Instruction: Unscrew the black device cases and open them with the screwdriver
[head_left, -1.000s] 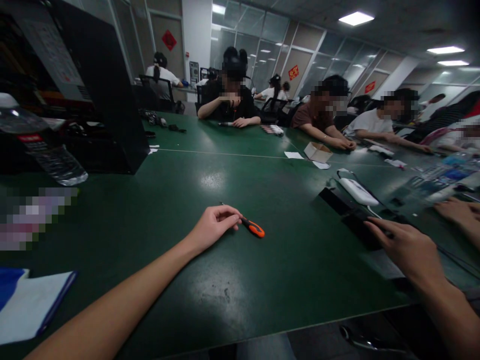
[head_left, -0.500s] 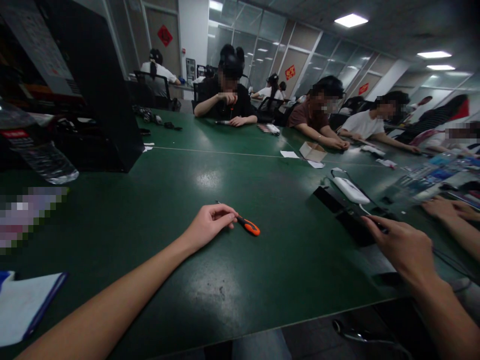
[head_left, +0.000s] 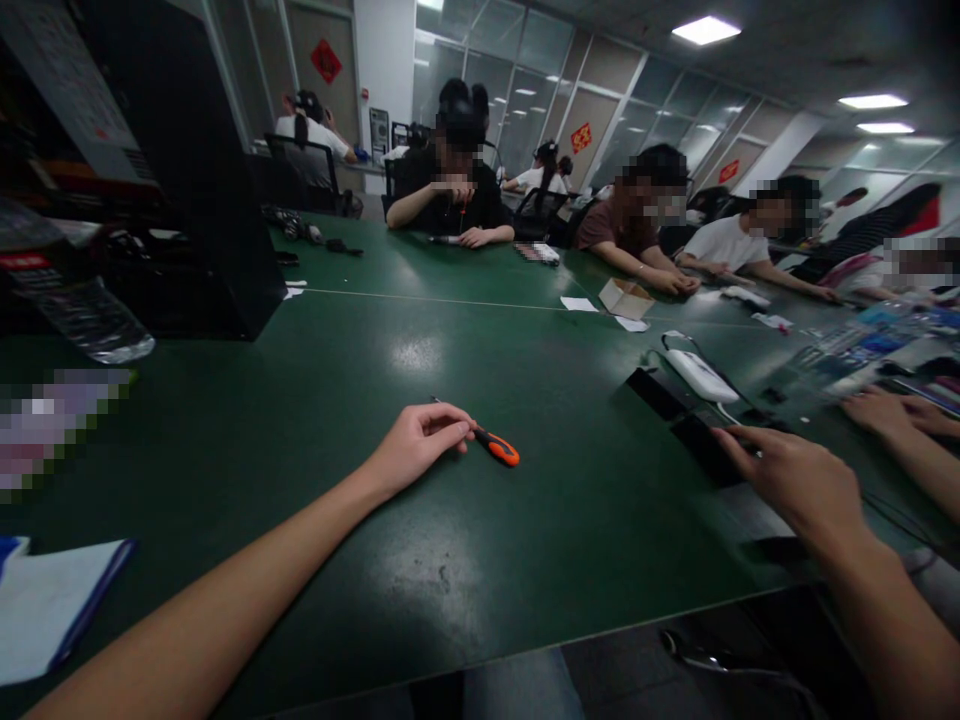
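Note:
My left hand (head_left: 427, 445) rests on the green table with its fingers closed in a pinch on a screwdriver (head_left: 499, 447). The orange and black handle points right, toward the table's front edge, and the thin metal tip shows just past my knuckles. At the right, my right hand (head_left: 806, 485) has its fingers bent and closed at a flat black object (head_left: 705, 445). What lies inside those fingers is mostly hidden by the hand. Just beyond it is a white rounded device (head_left: 701, 375) with a cable.
A black case (head_left: 187, 180) and a plastic bottle (head_left: 97, 290) stand at the left. A white and blue packet (head_left: 60, 610) lies nearer. Across the table are a small open cardboard box (head_left: 626, 300) and several seated people. A neighbour's hands (head_left: 889, 410) rest at the far right.
My right hand has shifted slightly up and left beside the flat black object. The left hand keeps its pinch on the screwdriver, with hardly any movement.

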